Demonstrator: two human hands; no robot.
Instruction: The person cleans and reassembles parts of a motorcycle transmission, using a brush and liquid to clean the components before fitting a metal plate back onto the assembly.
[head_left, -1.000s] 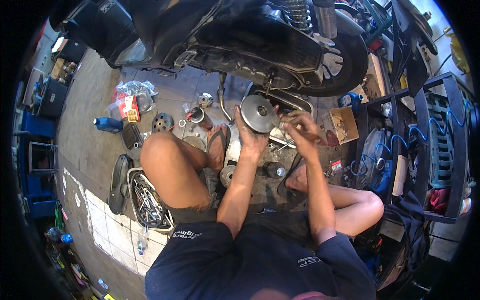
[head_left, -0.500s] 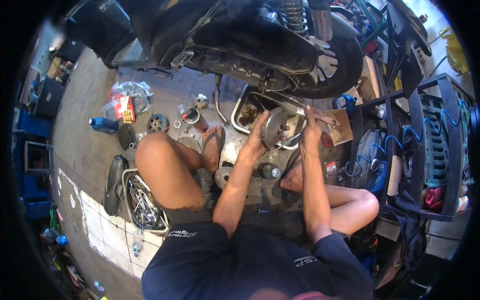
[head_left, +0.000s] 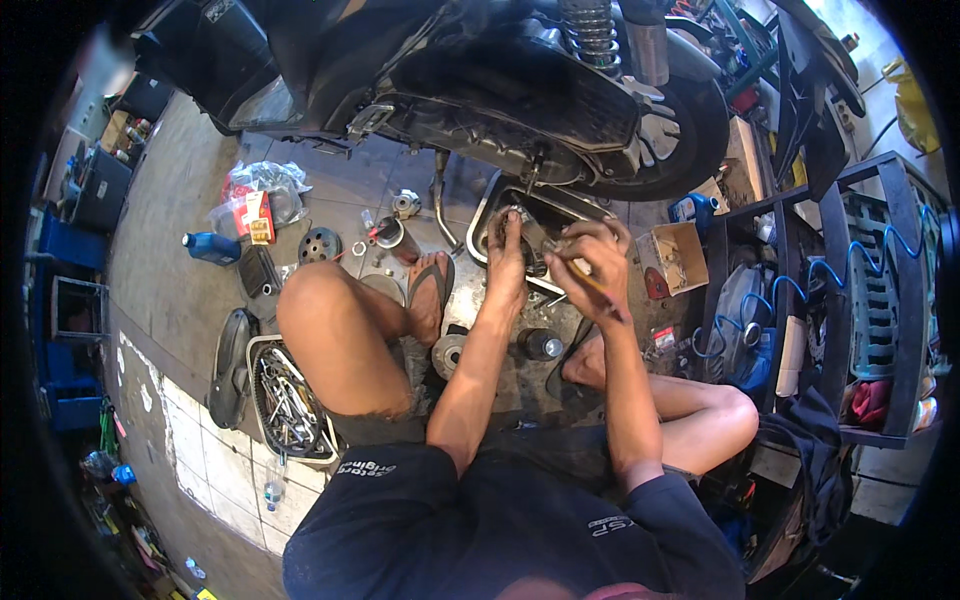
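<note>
Reaching both forearms forward over the tray (head_left: 481, 217), clasping a metal part (head_left: 530, 238) in the left hand (head_left: 508, 275), thumb raised, gripping a wooden-handled tool (head_left: 590, 279) in the curled right hand (head_left: 598, 258).

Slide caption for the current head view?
Left hand holds a metal part, right hand a slim-handled tool, beside a motorbike.

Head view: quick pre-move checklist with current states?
1. Left hand gripping the metal part: ok.
2. Right hand holding the yellow-handled tool: ok.
3. Tool touching the part: cannot tell, fingers and dark background obscure it.
4. Loose wrenches clear of both hands: ok, lying beside the left leg.
5. Floor between the feet clear: not ok, a round metal disc and dark canister there.
</note>
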